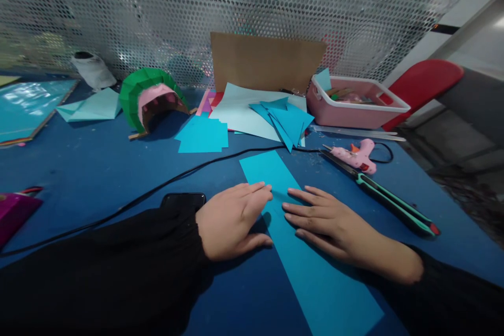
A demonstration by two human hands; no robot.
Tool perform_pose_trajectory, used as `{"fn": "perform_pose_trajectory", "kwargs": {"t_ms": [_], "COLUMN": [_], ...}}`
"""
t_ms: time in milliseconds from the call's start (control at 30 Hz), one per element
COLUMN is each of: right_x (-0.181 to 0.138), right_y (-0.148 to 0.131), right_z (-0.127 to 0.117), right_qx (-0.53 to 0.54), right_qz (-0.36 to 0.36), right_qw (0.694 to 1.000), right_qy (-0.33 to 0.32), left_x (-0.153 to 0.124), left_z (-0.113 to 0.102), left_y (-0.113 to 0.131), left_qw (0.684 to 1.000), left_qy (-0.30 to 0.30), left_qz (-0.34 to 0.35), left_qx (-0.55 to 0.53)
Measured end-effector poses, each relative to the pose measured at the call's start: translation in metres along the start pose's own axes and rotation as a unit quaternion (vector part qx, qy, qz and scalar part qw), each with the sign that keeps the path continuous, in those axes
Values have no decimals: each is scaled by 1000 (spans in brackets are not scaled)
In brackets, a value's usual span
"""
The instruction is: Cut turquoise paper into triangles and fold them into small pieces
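Spreading left hand [236,218] and right hand [326,223] over one blue strip [315,278]. Near one phone [184,200] and one glue gun [359,156].

Long bright-blue paper strip [307,273], lying flat, diag. on dk-blue tbl [90,168]

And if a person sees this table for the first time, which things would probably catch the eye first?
Probably the bright blue paper strip in the front middle, with the left hand at its left edge and the right hand spread over it. Next may come the green-and-pink arched piece towards the back left, then the pink glue gun on the right, near the teal-and-black cutter.
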State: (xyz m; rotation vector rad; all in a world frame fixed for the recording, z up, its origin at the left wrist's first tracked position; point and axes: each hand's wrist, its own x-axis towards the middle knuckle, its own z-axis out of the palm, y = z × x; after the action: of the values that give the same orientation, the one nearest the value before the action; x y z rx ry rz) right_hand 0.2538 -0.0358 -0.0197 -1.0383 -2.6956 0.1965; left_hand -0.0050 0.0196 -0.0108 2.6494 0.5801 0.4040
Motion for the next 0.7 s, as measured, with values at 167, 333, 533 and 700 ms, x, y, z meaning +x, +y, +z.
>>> {"fn": "perform_pose_trajectory", "kwargs": {"t_ms": [167,333,533,700], "right_x": [-1,-1,-1,0], "right_y": [0,0,0,0], "right_z": [0,1,1,1], "right_qx": [-11,-11,-17,-18], "right_qz": [-7,-7,-10,-13], "right_qw": [1000,1000,1000,1000], "right_qy": [-1,-2,-5,1], "left_x": [-1,0,0,-2], "left_z": [1,0,1,1], "left_y": [-2,0,2,0], "left_qw": [1000,1000,990,986], "left_qy": [4,-8,38,87], "left_qz": [1,-18,-84,-66], "left_qx": [-12,20,107,127]}}
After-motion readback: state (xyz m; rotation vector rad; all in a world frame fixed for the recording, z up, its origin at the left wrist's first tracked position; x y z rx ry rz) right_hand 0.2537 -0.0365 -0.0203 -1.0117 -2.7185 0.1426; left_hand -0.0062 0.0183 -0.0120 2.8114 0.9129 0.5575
